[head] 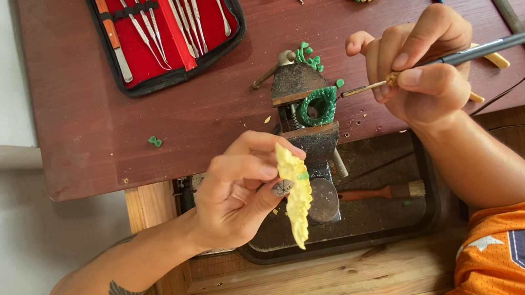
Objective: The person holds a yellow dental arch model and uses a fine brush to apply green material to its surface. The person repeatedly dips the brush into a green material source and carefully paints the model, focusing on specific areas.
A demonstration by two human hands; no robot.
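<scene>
One yellow carving (297,194) between left-hand fingers (259,168)

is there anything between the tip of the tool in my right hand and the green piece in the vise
Nothing visible. The tool tip in the right hand points at the green piece in the vise, with only a small open gap between them.

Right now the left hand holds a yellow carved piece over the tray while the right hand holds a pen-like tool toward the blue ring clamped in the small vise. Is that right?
Not quite: the ring clamped in the small vise is green, not blue, as the head view shows. The rest stands: the left hand holds the yellow carved piece over the tray, and the right hand holds the pen-like tool toward the ring.
</scene>
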